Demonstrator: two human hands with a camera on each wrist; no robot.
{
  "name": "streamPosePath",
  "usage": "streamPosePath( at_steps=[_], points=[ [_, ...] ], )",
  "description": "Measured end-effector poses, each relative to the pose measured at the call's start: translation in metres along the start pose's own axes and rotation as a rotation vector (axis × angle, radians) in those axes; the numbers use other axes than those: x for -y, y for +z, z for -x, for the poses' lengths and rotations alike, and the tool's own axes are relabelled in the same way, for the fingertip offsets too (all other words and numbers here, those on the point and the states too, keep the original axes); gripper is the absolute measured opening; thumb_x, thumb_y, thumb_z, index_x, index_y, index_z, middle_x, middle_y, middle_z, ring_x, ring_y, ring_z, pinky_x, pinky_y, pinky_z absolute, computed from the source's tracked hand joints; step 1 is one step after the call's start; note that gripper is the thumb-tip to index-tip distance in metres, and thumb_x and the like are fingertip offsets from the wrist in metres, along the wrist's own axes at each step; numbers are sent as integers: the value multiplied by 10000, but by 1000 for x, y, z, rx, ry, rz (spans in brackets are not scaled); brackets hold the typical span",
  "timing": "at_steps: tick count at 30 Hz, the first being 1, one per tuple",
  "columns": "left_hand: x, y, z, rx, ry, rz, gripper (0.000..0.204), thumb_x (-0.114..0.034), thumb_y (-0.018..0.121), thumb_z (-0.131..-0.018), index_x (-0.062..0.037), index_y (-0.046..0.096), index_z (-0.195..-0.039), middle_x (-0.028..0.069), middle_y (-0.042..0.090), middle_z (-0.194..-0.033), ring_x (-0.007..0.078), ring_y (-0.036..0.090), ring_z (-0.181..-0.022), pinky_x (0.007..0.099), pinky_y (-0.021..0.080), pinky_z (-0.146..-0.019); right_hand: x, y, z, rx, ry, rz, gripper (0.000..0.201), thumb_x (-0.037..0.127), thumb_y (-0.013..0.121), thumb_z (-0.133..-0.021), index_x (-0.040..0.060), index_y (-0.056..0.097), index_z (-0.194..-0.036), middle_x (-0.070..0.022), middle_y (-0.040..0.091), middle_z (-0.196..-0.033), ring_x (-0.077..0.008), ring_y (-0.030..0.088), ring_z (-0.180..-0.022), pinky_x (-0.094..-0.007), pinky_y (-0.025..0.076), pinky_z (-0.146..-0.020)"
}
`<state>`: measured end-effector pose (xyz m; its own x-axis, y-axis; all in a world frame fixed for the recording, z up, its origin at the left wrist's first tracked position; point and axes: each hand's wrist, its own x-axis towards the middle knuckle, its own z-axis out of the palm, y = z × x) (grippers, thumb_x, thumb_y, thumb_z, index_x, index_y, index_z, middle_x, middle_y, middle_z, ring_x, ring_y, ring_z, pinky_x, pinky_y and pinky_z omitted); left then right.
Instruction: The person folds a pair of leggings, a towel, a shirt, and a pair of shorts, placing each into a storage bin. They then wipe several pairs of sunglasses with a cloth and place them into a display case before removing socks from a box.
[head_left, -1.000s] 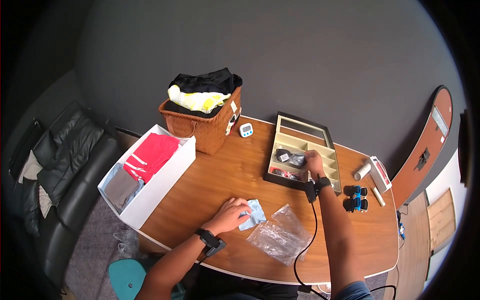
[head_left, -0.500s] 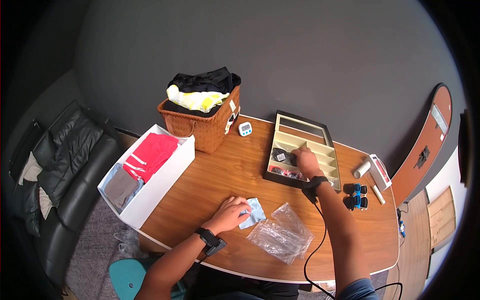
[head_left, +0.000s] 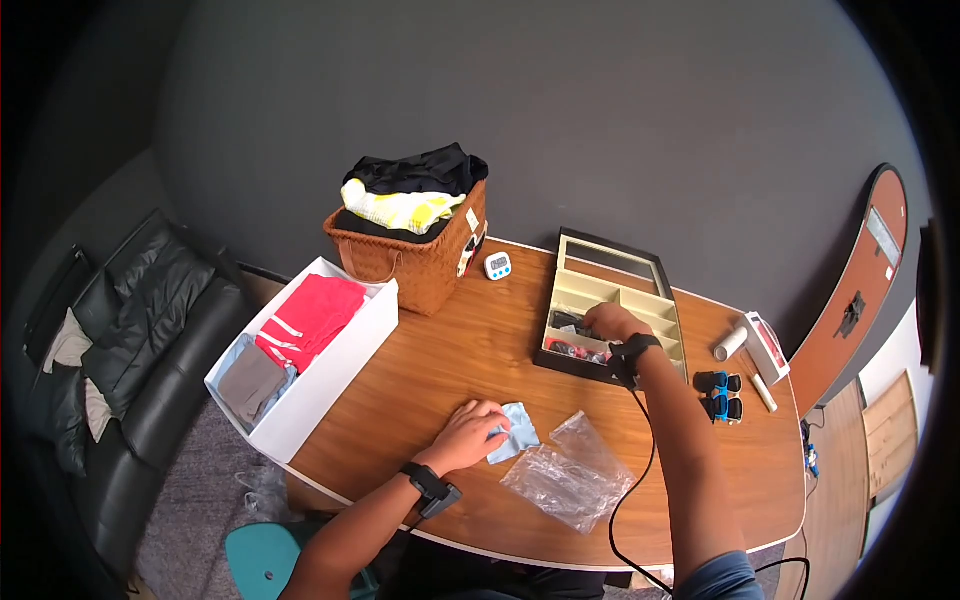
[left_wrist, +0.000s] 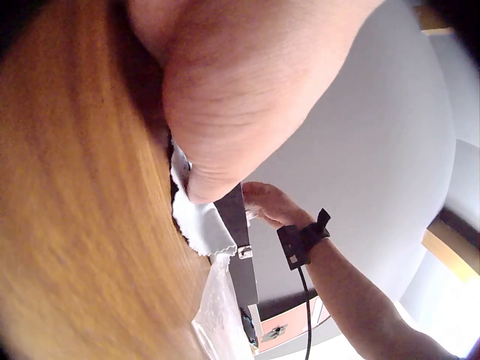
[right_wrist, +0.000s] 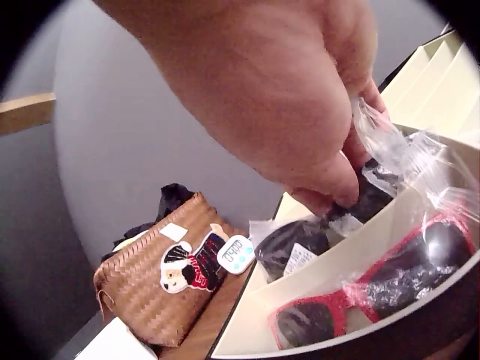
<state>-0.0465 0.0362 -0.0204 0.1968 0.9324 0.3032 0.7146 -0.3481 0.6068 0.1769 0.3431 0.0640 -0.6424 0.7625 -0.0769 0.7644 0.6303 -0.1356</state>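
Note:
In the head view my right hand reaches into the lidded display box. Close up in the right wrist view, thumb and fingers pinch black sunglasses in clear plastic, lying in a compartment. Red-framed sunglasses, partly covered by clear wrap, lie in the compartment nearer me. My left hand rests on the tabletop, fingers loosely bent, thumb on the edge of a light blue cloth. Its fingertips are mostly hidden in the left wrist view, where the cloth sits under the thumb.
Crumpled clear plastic bags lie right of the cloth. Two blue-framed sunglasses, a white roll and a small box are at the right. A white bin of clothes, a wicker basket and a timer stand left.
My right hand has moved left and deeper into the box, onto the plastic-wrapped black sunglasses. The left hand stays at the cloth. The head view has shifted slightly.

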Motion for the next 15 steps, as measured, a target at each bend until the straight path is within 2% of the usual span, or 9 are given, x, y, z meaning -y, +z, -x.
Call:
streamPosePath(
  at_steps=[2, 4, 6, 8, 10, 11, 12, 13, 15],
  points=[
    [0, 0, -1, -4, 1, -29, 175, -235, 640, -899, -106, 652, -1016, 63, 559, -1162, 275, 492, -1133, 388, 375, -999, 0, -2, 2, 99, 100, -94, 335, 73, 502, -831, 154, 729, -1062, -122, 685, -1130, -321, 630, -1074, -384, 499, -920],
    [-1, 0, -1, -2, 1, -26, 174, -234, 639, -899, -106, 653, -1016, 61, 559, -1165, 276, 494, -1131, 387, 378, -995, -6, 19, -4, 60, 62, -60, 301, 89, 512, -840, 138, 732, -1041, -131, 687, -1112, -325, 629, -1070, -392, 502, -915],
    [0, -1, -2, 0, 0, -25, 173, -233, 639, -899, -107, 655, -1015, 58, 559, -1167, 276, 496, -1128, 387, 381, -992, 11, 25, 0, -104, 102, 26, 264, 102, 527, -845, 116, 731, -1013, -141, 691, -1085, -317, 632, -1065, -399, 504, -909],
    [0, 1, -1, -29, 14, -23, 167, -231, 642, -891, -109, 662, -1003, 62, 571, -1152, 282, 508, -1111, 384, 393, -973, 23, 25, 7, -91, 105, 46, 224, 106, 543, -844, 87, 710, -992, -157, 682, -1066, -311, 639, -1049, -414, 513, -894],
    [1, -2, 2, -30, 27, -21, 163, -230, 645, -886, -109, 667, -992, 66, 578, -1140, 284, 515, -1101, 385, 401, -960, 27, 24, 15, -256, 85, 117, 202, 100, 564, -828, 77, 685, -988, -171, 663, -1052, -328, 650, -1008, -414, 526, -876],
    [0, -3, -1, -35, 53, -17, 159, -229, 648, -880, -108, 673, -980, 71, 585, -1128, 286, 521, -1090, 386, 410, -946, 27, 20, 23, -343, 0, 259, 191, 102, 585, -816, 71, 664, -987, -174, 643, -1028, -336, 648, -993, -421, 535, -856],
    [-1, -2, -1, -77, 59, -27, 146, -220, 662, -866, -107, 680, -956, 79, 591, -1104, 292, 536, -1062, 389, 420, -925, 19, 20, 26, -345, 47, 227, 261, 130, 602, -816, 67, 643, -1066, -169, 632, -1062, -337, 624, -1017, -440, 512, -873],
    [-1, -1, -1, -79, 67, -16, 141, -214, 668, -860, -105, 680, -949, 81, 589, -1103, 295, 538, -1054, 390, 422, -921, 18, 13, 37, -403, 55, 14, 254, 160, 623, -836, 59, 638, -1068, -183, 625, -1064, -360, 614, -1016, -435, 501, -888],
    [0, -1, -3, -80, 68, -5, 133, -201, 678, -851, -101, 679, -938, 83, 586, -1098, 300, 543, -1040, 393, 424, -917, 6, -4, 75, -515, -13, -127, 280, 177, 660, -845, 57, 625, -1096, -181, 619, -1071, -375, 601, -1018, -422, 488, -907]
  ],
)
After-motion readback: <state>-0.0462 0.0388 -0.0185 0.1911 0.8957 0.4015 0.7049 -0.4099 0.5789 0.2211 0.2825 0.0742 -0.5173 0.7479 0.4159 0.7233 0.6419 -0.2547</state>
